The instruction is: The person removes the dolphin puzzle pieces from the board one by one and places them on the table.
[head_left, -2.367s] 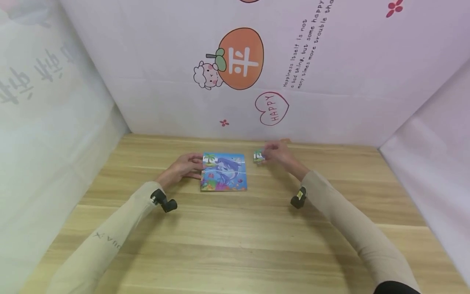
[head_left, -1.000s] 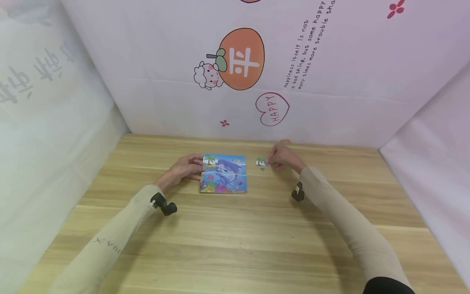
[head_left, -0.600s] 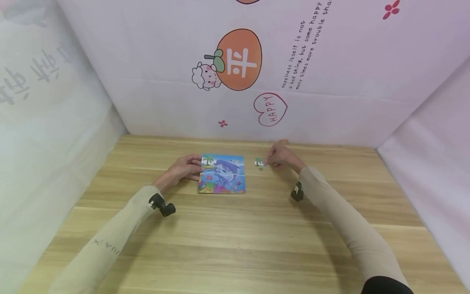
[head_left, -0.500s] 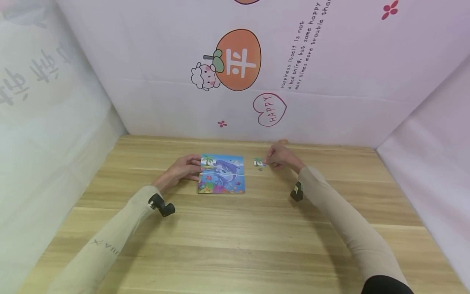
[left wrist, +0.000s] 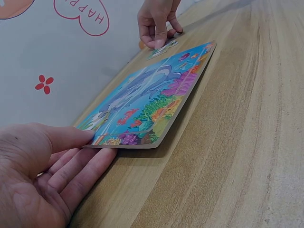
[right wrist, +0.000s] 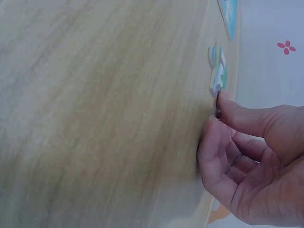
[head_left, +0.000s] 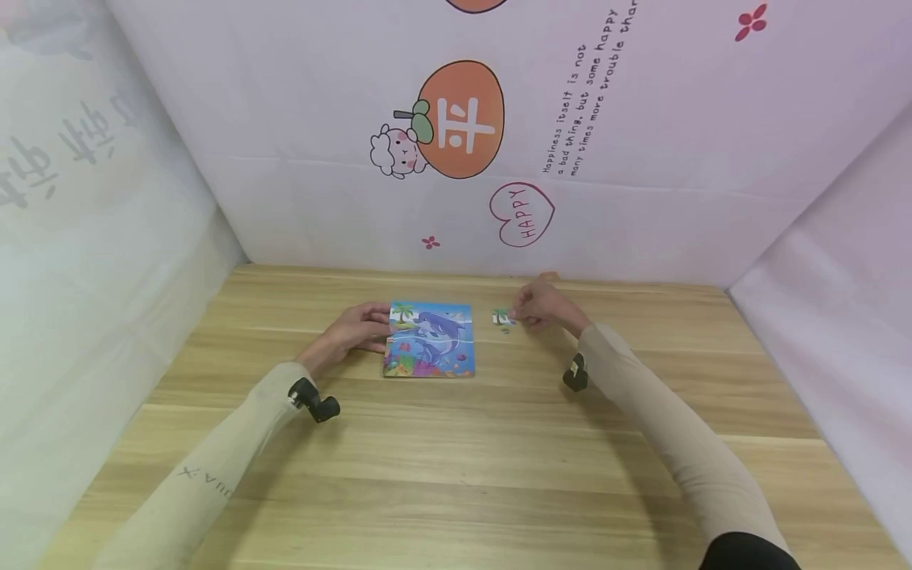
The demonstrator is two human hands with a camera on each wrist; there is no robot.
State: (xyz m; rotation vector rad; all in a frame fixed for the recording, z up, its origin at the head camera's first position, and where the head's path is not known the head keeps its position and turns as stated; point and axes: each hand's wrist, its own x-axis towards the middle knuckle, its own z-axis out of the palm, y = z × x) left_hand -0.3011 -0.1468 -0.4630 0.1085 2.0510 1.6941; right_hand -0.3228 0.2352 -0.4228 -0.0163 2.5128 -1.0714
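Observation:
My left hand holds the left edge of a square picture board printed with dolphins, coral and a palm tree. In the left wrist view its thumb lies on top of the board and the other fingers are underneath, so that edge sits off the table. To the right of the board, apart from it, my right hand pinches a small jigsaw piece with a palm tree on it. Thumb and forefinger grip the piece's right end, low over the tabletop. The right wrist view shows the piece nearly edge-on.
A wooden tabletop runs beneath both hands. White printed sheeting rises right behind the board and the piece, with more sheeting at the left and right. Near the back edge, behind the right hand, is a small orange patch.
Compared with the oldest frame, my right hand has brought the jigsaw piece slightly nearer and lower. Since then both hands have hardly moved; the view has shifted a little.

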